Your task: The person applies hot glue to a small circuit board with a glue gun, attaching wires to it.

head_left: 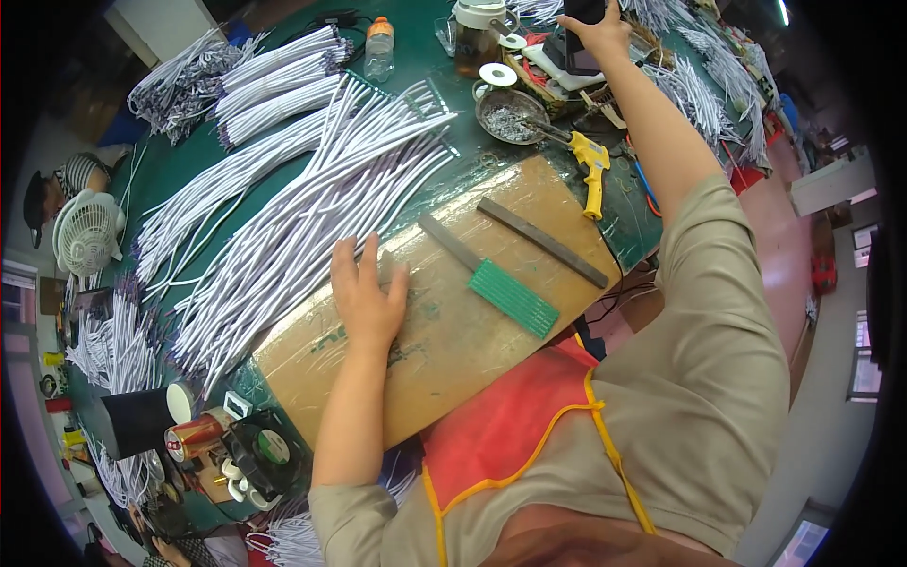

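Note:
My left hand point(367, 295) rests with fingers spread on a tan, film-covered board point(406, 364), beside a heap of white cables point(293, 222). Far off at the upper right, my right hand point(605, 36) is closed around a dark, flat, phone-like slab point(582, 59), partly cut off by the picture's top. Between my arms, a green circuit board panel point(513, 298) lies on the tan board. One grey metal bar point(448, 241) touches the panel's upper left end; a second, darker bar point(543, 243) lies apart to its right.
A yellow glue gun point(590, 170) lies by a metal bowl of scraps point(510, 115). An orange-capped bottle point(379, 49) and a jug point(477, 38) stand at the back. At lower left are a drink can point(196, 437) and a black cooling fan point(265, 452). A pale fan point(87, 231) stands far left.

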The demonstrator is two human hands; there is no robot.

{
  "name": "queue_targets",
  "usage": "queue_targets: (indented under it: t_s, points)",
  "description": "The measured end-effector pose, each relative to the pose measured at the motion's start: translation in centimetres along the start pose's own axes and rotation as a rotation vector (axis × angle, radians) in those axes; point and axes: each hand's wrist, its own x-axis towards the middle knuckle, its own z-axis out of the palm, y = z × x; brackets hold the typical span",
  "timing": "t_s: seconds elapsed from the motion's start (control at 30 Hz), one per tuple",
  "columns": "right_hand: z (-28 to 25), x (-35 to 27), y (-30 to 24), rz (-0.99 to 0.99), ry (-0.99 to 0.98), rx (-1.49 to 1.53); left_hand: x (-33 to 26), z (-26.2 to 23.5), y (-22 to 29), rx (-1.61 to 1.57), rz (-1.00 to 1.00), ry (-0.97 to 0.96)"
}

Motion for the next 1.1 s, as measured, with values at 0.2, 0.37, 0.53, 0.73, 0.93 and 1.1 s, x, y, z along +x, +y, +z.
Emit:
queue_targets:
  t_s: [0.2, 0.37, 0.53, 0.73, 0.93, 1.1]
  points:
    - [0.9, -0.7, -0.6, -0.020, -0.003, 0.046, -0.2, -0.4, 0.0, 0.029, -0.007, 0.010]
    - [1.1, 0.2, 0.1, 0.024, -0.004, -0.015, 0.1, -0.3, 0.1, 0.003, 0.021, 0.006]
    - [-1.9, 0.3, 2.8, -0.145, -0.284, 0.401, -0.1, -0.5, -0.3, -0.001, 0.027, 0.005]
    - [1.0, 0.4, 0.5, -0.015, -0.005, 0.017, 0.1, -0.3, -0.1, 0.001, 0.041, 0.000]
    - [-1.1, -0.2, 3.2, -0.202, -0.253, 0.462, -0.1, -0.6, -0.1, 0.020, 0.016, -0.018]
    - [2.0, 1.2, 3.6, -0.091, 0.028, 0.013, 0.2, -0.4, 0.0, 0.002, 0.031, -0.018]
